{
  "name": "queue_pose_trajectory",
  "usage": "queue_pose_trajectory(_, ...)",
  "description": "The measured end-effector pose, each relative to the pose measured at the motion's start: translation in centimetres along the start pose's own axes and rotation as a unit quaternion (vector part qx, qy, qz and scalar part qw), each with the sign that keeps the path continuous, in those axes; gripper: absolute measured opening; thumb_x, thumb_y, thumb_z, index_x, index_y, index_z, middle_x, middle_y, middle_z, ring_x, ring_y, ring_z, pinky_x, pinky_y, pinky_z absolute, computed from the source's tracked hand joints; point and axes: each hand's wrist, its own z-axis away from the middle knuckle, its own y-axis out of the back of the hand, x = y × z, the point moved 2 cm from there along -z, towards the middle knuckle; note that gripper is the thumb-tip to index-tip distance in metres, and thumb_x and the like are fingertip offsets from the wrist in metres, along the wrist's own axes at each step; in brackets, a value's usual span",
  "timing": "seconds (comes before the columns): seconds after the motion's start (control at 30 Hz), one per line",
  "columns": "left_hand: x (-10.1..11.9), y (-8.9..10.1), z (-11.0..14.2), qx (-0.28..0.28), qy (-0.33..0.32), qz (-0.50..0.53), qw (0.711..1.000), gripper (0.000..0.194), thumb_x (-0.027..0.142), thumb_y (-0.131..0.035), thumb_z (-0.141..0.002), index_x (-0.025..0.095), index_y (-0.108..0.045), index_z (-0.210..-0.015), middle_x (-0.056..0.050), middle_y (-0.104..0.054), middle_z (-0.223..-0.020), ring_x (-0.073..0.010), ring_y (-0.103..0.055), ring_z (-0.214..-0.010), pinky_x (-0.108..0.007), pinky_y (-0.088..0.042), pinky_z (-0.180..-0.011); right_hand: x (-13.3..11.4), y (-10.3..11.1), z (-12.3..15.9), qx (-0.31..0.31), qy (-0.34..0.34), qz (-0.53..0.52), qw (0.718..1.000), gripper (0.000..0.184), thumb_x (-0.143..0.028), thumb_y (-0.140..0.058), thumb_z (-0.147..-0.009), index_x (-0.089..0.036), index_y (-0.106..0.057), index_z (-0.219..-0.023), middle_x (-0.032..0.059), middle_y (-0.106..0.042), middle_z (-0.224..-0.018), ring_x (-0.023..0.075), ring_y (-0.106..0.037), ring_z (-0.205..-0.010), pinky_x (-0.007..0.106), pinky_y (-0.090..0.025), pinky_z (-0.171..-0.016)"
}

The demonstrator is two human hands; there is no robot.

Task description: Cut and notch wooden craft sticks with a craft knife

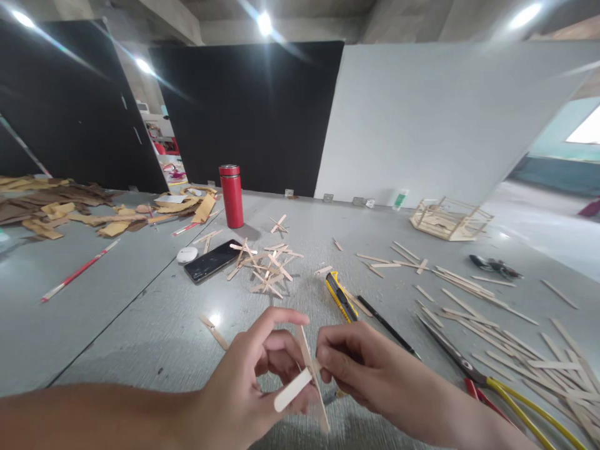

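Two flat wooden craft sticks crossing each other are held between my hands, above the table near its front. My left hand grips the upright stick, its index fingertip at the top end and the other fingers curled behind. The crossing stick slants through it, with its rounded end toward me. On the right, my right hand pinches the far end of that crossing stick between thumb and index finger. Something small and dark shows below the right hand, partly hidden. Beyond my hands lies a pile of joined stick pieces.
A yellow utility knife and black pen lie just beyond my right hand. Scissors and loose sticks spread rightward. Farther back are a phone, red flask, stick frame and cardboard scraps.
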Motion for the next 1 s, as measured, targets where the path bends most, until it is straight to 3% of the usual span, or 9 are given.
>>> queue_pose_trajectory(0.13,0.0,-0.13,0.11,0.002,0.007,0.008,1.0,0.064,0.013,-0.083,-0.079,0.026,-0.045,-0.128,0.002,-0.069,-0.09,-0.0126,-0.07,-0.073,-0.026,-0.055,-0.073,-0.02,-0.3,-0.13,-0.005,-0.011,-0.028,1.0,0.032,-0.04,-0.042,-0.104,-0.021,-0.051,-0.079,-0.0094,-0.034,-0.057,0.009,-0.028,-0.049,0.021,-0.023,-0.042)
queue_pose_trajectory(0.23,-0.13,-0.23,0.08,0.002,0.035,0.048,0.998,0.072,0.011,-0.086,-0.075,0.029,-0.043,-0.129,0.005,-0.065,-0.09,-0.0097,-0.066,-0.07,-0.022,-0.054,-0.069,-0.16,-0.35,-0.2,0.002,-0.006,-0.016,1.0,0.03,-0.035,-0.045,-0.103,-0.021,-0.05,-0.077,-0.0086,-0.035,-0.059,0.0091,-0.029,-0.051,0.022,-0.025,-0.046)
queue_pose_trajectory(0.4,-0.08,-0.31,0.04,0.016,0.047,0.054,0.997,0.059,0.01,-0.077,-0.083,0.028,-0.043,-0.127,0.005,-0.064,-0.086,-0.0104,-0.065,-0.074,-0.024,-0.056,-0.073,-0.18,-0.35,-0.14,0.019,0.002,0.023,1.0,0.032,-0.031,-0.043,-0.104,-0.02,-0.053,-0.076,-0.006,-0.042,-0.065,0.0109,-0.036,-0.061,0.024,-0.031,-0.056)
queue_pose_trajectory(0.7,0.08,-0.11,-0.28,0.05,0.035,0.034,0.998,0.044,0.014,-0.07,-0.091,0.027,-0.044,-0.124,0.001,-0.056,-0.101,-0.0145,-0.066,-0.09,-0.028,-0.059,-0.08,0.09,-0.31,-0.59,0.013,0.036,0.064,0.997,0.029,-0.025,-0.044,-0.102,-0.02,-0.057,-0.077,-0.0057,-0.044,-0.066,0.0114,-0.039,-0.062,0.025,-0.033,-0.058)
queue_pose_trajectory(1.0,-0.02,-0.17,-0.3,0.047,0.009,0.008,0.999,0.05,0.002,-0.067,-0.086,0.028,-0.041,-0.12,0.004,-0.059,-0.096,-0.0138,-0.069,-0.085,-0.028,-0.058,-0.077,-0.67,-0.3,-0.01,0.074,0.059,0.122,0.988,0.032,-0.023,-0.047,-0.102,-0.02,-0.055,-0.071,-0.0067,-0.043,-0.063,0.0112,-0.034,-0.06,0.026,-0.03,-0.057)
